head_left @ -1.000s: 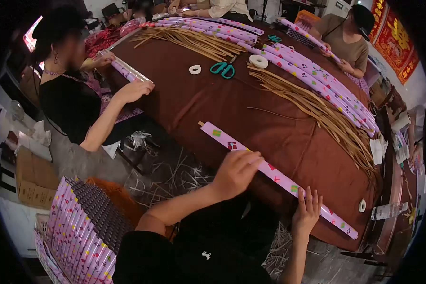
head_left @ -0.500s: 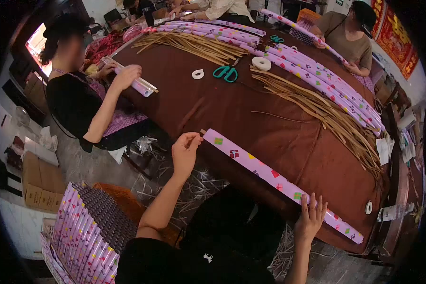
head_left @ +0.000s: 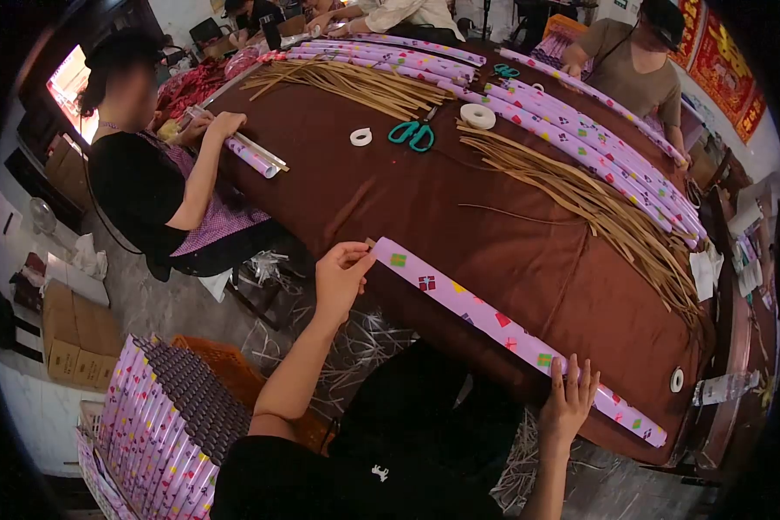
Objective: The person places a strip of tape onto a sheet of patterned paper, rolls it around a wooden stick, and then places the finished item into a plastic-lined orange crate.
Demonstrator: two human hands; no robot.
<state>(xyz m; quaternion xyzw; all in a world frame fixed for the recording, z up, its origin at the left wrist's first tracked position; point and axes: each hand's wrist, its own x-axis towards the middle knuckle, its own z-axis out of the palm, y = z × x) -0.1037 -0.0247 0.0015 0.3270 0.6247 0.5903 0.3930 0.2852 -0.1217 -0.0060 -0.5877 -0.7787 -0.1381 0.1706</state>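
Note:
A long roll of lilac wrapping paper printed with small gift motifs lies slantwise along the near edge of the brown-covered table. At its upper left end, my left hand is closed in a pinch on the short end of a brown strip that sticks out of the roll. My right hand rests on the roll's lower right part, fingers stretched and spread over the paper.
Brown strips, finished lilac rolls, teal scissors and white tape rolls lie on the table. Co-workers sit at left and far right. Stacked wrapped rolls stand at my lower left; a plastic bottle lies right.
My hands and the roll barely move. The far-right person lowers a lilac roll toward the pile. The left person's hand shifts back along their roll.

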